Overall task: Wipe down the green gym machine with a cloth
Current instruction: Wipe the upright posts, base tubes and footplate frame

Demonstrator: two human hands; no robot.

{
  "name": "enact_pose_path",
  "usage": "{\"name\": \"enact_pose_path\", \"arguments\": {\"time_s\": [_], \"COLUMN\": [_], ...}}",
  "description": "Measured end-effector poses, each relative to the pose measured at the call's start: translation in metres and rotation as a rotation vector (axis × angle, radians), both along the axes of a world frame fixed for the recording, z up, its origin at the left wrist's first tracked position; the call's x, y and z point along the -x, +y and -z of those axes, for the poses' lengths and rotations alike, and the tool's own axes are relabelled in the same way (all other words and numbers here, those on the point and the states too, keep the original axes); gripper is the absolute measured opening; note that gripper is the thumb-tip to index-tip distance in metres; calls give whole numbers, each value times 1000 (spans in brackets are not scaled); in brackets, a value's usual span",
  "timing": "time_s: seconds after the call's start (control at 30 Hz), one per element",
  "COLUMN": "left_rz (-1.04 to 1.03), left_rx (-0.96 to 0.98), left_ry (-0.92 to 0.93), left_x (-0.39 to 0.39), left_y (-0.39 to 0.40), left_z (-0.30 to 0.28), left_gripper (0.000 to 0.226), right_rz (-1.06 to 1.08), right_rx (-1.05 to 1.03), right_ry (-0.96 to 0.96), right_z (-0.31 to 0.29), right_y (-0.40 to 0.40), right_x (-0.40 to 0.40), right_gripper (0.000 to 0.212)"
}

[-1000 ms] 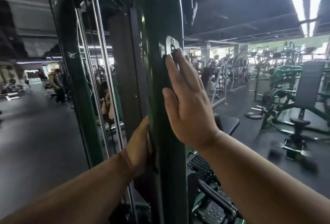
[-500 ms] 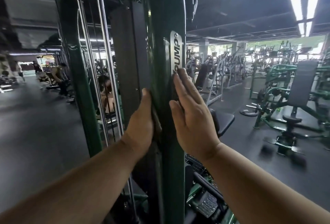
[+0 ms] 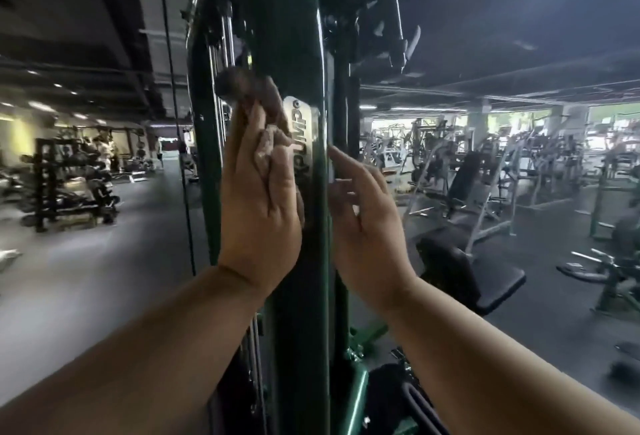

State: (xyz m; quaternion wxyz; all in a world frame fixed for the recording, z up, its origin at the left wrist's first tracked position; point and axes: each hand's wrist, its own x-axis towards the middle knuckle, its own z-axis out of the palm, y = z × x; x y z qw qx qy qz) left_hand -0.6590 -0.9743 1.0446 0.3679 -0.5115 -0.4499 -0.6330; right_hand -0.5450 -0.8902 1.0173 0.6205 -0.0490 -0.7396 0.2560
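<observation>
The green gym machine's tall upright post (image 3: 304, 278) fills the middle of the view, with a silver nameplate (image 3: 302, 136) on its face. My left hand (image 3: 259, 199) is raised against the post's left side and holds a bunched brown cloth (image 3: 254, 89), which sticks out above my fingertips and lies on the post beside the nameplate. Just right of the post is my right hand (image 3: 365, 216), fingers loosely spread and holding nothing. Its blurred fingertips are close to the post's right edge; I cannot tell if they touch.
Chrome guide rods (image 3: 227, 50) and a black cable (image 3: 178, 143) run down left of the post. A black padded bench (image 3: 467, 261) stands close on the right, with several machines (image 3: 526, 164) behind it. Weight racks (image 3: 69, 188) and distant people stand far left.
The cloth has passed from under my flat right palm into my left hand, which rose up the post. My right hand came off the post's face to its right side.
</observation>
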Motion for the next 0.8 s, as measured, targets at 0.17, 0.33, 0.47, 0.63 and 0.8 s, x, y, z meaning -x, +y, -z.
{"name": "enact_pose_path", "arguments": {"time_s": [0.17, 0.33, 0.47, 0.63, 0.8], "left_rz": [482, 629, 645, 505, -215], "left_rx": [195, 355, 397, 484, 369], "left_ry": [-255, -476, -517, -338, -165], "left_x": [-57, -78, -82, -80, -54], "left_y": [2, 6, 1, -3, -14], "left_z": [-6, -21, -39, -47, -57], "left_gripper": [46, 60, 73, 51, 48], "right_rz": [-605, -853, -779, -529, -184], "right_rx": [227, 470, 547, 517, 211], "right_ry": [-12, 17, 26, 110, 180], "right_z": [-23, -33, -54, -85, -124], "right_y": [0, -4, 4, 15, 24], "right_x": [-12, -17, -21, -14, 0], "right_gripper": [37, 28, 13, 12, 20]}}
